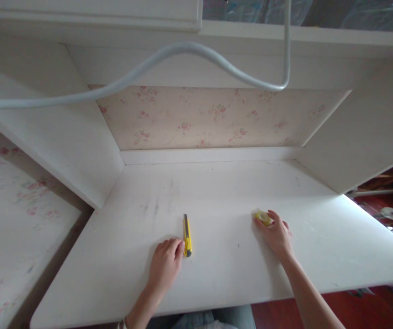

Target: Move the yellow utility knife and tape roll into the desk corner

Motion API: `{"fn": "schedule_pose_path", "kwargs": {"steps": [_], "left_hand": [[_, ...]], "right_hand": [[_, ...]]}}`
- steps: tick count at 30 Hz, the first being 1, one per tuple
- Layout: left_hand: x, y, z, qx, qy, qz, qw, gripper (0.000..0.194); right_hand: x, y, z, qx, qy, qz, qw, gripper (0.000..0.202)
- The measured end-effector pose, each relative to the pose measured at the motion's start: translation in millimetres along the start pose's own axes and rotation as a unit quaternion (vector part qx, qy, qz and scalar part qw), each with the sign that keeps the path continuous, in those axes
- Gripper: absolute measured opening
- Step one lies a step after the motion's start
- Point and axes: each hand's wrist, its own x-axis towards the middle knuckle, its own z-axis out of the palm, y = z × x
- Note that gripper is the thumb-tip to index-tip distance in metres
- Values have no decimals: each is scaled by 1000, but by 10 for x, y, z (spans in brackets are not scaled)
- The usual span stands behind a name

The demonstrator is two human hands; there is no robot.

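Note:
A yellow utility knife (187,234) lies lengthwise on the white desk top (217,192). My left hand (165,263) rests flat on the desk, fingertips touching the knife's near end, not gripping it. To the right, my right hand (277,234) lies on the desk with its fingertips on a small yellowish roll of tape (262,217), which sits flat on the surface.
White side panels (62,137) and a floral back panel (203,116) wall in the desk on three sides. A white cable (196,48) hangs across the top of the view. Floral wallpaper is at left, a red floor with clutter at right.

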Motion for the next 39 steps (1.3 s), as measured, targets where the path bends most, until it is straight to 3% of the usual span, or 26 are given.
{"fn": "schedule_pose_path", "kwargs": {"steps": [7, 12, 15, 19, 23, 28, 31, 34, 39], "left_hand": [[137, 152, -132, -14, -56, -51, 997, 36], [300, 280, -176, 84, -130, -109, 982, 44], [395, 357, -168, 135, -158, -113, 971, 41], [507, 561, -123, 136, -173, -80, 972, 38], [640, 965, 58, 86, -178, -32, 980, 42], [896, 1548, 428, 32, -188, 23, 981, 44], [1041, 1798, 619, 16, -198, 40, 979, 43], [1115, 1933, 763, 14, -197, 43, 979, 41], [1099, 1977, 889, 23, -198, 31, 979, 38]], "right_hand": [[9, 12, 2, 19, -2, 9, 1000, 71], [-37, 10, -40, 87, 16, 7, 996, 85], [-218, 23, -116, 173, 52, 35, 983, 83], [-589, 43, -243, 256, 67, 99, 959, 65], [-808, 7, -289, 271, 26, 130, 953, 56], [-761, -49, -236, 255, 7, 121, 959, 57], [-741, -33, -224, 239, -2, 118, 964, 56], [-758, -14, -221, 228, -12, 114, 967, 56], [-756, -37, -186, 225, -17, 106, 968, 60]]}}
